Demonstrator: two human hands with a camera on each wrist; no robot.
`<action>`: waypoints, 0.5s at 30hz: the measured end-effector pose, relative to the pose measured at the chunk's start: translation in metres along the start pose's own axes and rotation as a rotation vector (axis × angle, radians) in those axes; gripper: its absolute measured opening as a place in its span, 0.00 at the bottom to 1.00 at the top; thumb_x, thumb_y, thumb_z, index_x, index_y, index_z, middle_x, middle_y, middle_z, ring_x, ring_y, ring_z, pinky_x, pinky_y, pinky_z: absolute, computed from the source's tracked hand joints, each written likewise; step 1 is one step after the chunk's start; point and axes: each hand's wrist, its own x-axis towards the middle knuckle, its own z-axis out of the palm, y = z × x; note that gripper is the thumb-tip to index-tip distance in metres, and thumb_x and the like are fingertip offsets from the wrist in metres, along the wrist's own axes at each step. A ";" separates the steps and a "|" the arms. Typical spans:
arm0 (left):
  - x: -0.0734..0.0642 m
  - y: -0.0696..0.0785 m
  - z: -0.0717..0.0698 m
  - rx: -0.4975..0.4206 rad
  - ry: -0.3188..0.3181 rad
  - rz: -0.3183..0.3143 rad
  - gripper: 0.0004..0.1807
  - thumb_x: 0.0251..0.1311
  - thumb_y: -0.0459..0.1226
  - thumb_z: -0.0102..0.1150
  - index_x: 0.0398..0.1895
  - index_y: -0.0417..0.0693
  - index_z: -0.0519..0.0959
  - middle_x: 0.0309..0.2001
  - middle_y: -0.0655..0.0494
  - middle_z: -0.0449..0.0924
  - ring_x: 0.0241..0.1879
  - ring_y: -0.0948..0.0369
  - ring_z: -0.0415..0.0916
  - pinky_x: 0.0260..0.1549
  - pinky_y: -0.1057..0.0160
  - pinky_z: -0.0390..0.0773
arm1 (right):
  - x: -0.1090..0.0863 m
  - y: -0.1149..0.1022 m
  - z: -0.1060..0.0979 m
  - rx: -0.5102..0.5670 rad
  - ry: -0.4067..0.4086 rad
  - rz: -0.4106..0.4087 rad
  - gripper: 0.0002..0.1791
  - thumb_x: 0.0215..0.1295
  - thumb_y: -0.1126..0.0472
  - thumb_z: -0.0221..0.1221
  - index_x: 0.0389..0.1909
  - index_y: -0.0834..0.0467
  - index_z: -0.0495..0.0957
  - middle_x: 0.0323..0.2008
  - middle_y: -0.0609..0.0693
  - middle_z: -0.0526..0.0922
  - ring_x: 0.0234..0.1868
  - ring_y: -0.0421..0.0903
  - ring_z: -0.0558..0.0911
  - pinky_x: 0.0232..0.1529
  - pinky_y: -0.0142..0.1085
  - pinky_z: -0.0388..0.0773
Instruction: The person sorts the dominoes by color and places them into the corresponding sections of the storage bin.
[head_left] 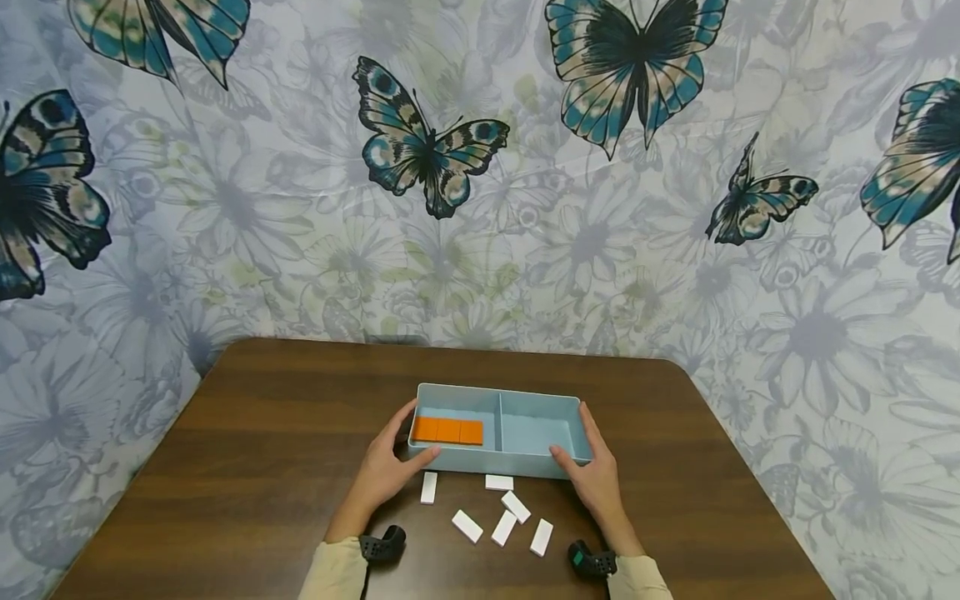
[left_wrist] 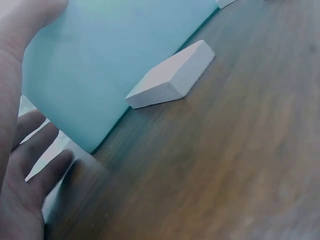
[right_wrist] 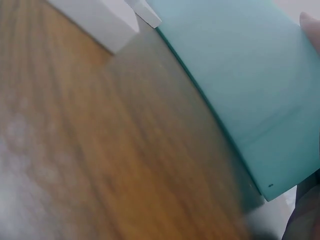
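A light blue box (head_left: 495,463) with two compartments stands on the table, held at its ends by both hands. My left hand (head_left: 384,471) grips the left end, its thumb at the front rim and its fingers along the side. At the opposite end, my right hand (head_left: 598,477) holds the box the same way. Several orange blocks (head_left: 448,431) lie in a row in the left compartment; the right one shows only its bare floor. In the left wrist view, a white block (left_wrist: 172,75) lies by the box's front wall (left_wrist: 95,60).
Several white blocks (head_left: 504,527) are scattered on the brown wooden table (head_left: 300,433) in front of the box, between the forearms. Behind the table's far edge hangs a butterfly-patterned cloth (head_left: 465,283). Black devices (head_left: 382,543) are strapped to both wrists.
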 end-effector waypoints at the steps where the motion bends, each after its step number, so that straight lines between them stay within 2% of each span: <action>1: 0.000 0.000 0.000 0.005 0.001 0.004 0.49 0.54 0.55 0.76 0.79 0.66 0.63 0.76 0.51 0.66 0.73 0.45 0.66 0.68 0.33 0.64 | 0.000 0.001 0.000 0.005 -0.001 -0.004 0.49 0.61 0.55 0.73 0.81 0.51 0.59 0.80 0.51 0.61 0.79 0.58 0.61 0.77 0.39 0.57; 3: -0.001 0.000 0.000 0.014 0.004 0.018 0.50 0.55 0.55 0.76 0.80 0.65 0.61 0.77 0.52 0.64 0.75 0.45 0.63 0.69 0.32 0.62 | 0.002 0.002 0.000 0.017 -0.006 -0.013 0.48 0.61 0.56 0.73 0.80 0.52 0.60 0.80 0.51 0.61 0.79 0.59 0.61 0.76 0.54 0.59; 5: -0.002 -0.001 0.001 0.005 0.014 0.036 0.51 0.55 0.54 0.76 0.80 0.62 0.60 0.77 0.52 0.64 0.75 0.45 0.62 0.70 0.33 0.60 | 0.003 0.004 -0.001 0.033 -0.013 -0.015 0.48 0.61 0.56 0.73 0.80 0.52 0.60 0.80 0.51 0.60 0.79 0.58 0.60 0.74 0.62 0.58; 8: -0.004 -0.001 0.001 -0.012 0.042 0.064 0.53 0.55 0.51 0.77 0.81 0.56 0.58 0.78 0.51 0.63 0.75 0.45 0.62 0.71 0.34 0.61 | 0.005 0.005 -0.002 0.051 -0.027 -0.008 0.48 0.62 0.56 0.73 0.81 0.50 0.60 0.80 0.48 0.59 0.80 0.56 0.59 0.75 0.62 0.56; 15: -0.018 -0.001 0.000 -0.005 0.107 0.120 0.51 0.54 0.46 0.78 0.79 0.54 0.59 0.73 0.48 0.67 0.70 0.47 0.68 0.69 0.40 0.66 | 0.007 0.008 0.000 0.059 -0.036 -0.007 0.47 0.63 0.55 0.72 0.81 0.50 0.59 0.81 0.46 0.59 0.80 0.54 0.59 0.76 0.60 0.55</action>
